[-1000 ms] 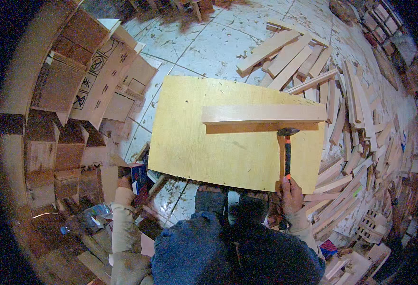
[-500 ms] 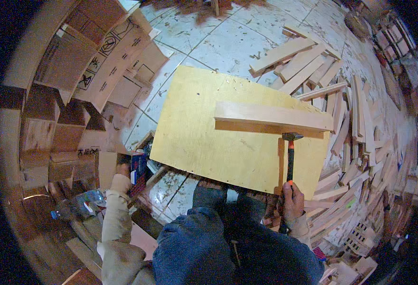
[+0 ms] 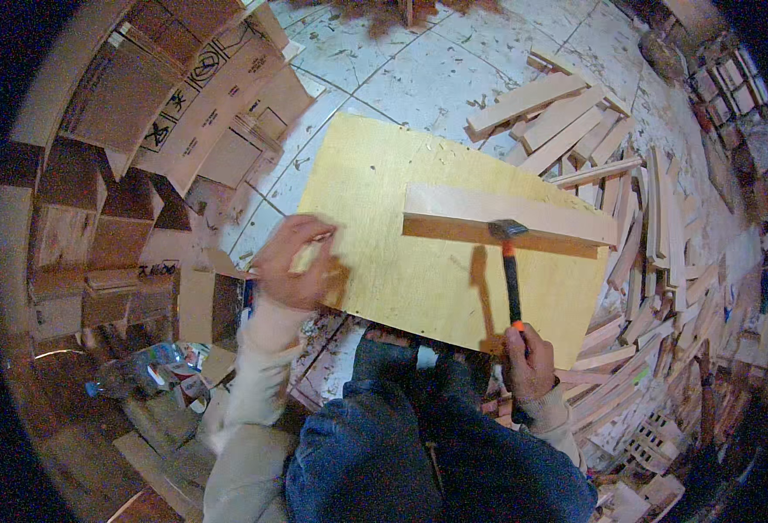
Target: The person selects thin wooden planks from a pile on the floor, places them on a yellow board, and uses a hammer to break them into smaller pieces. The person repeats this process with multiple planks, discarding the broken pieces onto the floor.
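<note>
In front of me lies a yellow wooden board (image 3: pixel 375 270). A pale squared wooden strip (image 3: pixel 488 207) rests across its right half. My right hand (image 3: pixel 529 362) is wrapped round the black and orange handle of a hammer (image 3: pixel 511 283). The dark hammer head is over the near edge of the strip, its shadow falling on the board. My left hand (image 3: pixel 292 261) is above the board's left edge, somewhat blurred. Its thumb and forefinger curl together in a pinch; whatever they hold is too small to make out.
Many loose wooden strips (image 3: pixel 563 118) lie heaped on the tiled floor (image 3: pixel 384 61) to the right. Cardboard boxes (image 3: pixel 218 113) stand on the left. A clear plastic bottle (image 3: pixel 131 370) lies at lower left.
My left hand has left the box at the left and moved right and up over the board's edge. The hammer has risen and swung left toward the strip.
</note>
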{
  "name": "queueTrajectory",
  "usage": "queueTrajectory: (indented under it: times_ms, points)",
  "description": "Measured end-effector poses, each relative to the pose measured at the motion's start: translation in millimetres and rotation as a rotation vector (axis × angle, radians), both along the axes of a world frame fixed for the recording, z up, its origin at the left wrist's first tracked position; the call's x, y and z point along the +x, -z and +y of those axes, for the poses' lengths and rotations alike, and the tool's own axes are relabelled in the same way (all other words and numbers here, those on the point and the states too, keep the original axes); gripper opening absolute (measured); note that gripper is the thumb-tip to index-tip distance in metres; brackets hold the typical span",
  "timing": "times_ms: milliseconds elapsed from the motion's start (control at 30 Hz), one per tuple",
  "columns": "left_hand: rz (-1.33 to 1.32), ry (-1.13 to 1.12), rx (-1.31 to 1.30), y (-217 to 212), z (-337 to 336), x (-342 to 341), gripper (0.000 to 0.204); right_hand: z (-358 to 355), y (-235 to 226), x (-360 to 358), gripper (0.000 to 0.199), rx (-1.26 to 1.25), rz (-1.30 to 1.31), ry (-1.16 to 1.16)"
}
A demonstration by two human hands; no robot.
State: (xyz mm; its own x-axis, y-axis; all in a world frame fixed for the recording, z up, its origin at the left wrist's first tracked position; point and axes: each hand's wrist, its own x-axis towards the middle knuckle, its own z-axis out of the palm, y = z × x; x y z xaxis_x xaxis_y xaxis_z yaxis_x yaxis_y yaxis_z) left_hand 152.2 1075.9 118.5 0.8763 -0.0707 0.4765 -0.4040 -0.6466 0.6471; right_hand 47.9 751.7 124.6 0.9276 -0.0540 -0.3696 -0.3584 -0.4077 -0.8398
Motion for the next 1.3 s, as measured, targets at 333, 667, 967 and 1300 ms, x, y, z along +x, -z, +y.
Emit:
queueTrajectory:
  times_ms: [333,667,967,1300]
  points:
    - [0.08,0.145,-0.244,51.2,-91.4,49.7,0.023,22.3,-19.7,29.7,0.032,-0.034,0.017,-0.189]
    - [0.124,0.105,-0.292,57.4,-90.7,44.8,0.035,23.2,-30.6,42.4,0.041,-0.055,-0.024,-0.292]
    - [0.32,0.329,-0.277,62.4,-60.8,59.5,0.057,-13.8,-14.7,16.6,0.034,-0.247,0.069,-0.123]
    - [0.317,0.458,-0.324,75.9,-93.3,60.2,0.052,-11.6,-19.8,9.8,0.035,-0.1,-0.032,-0.191]
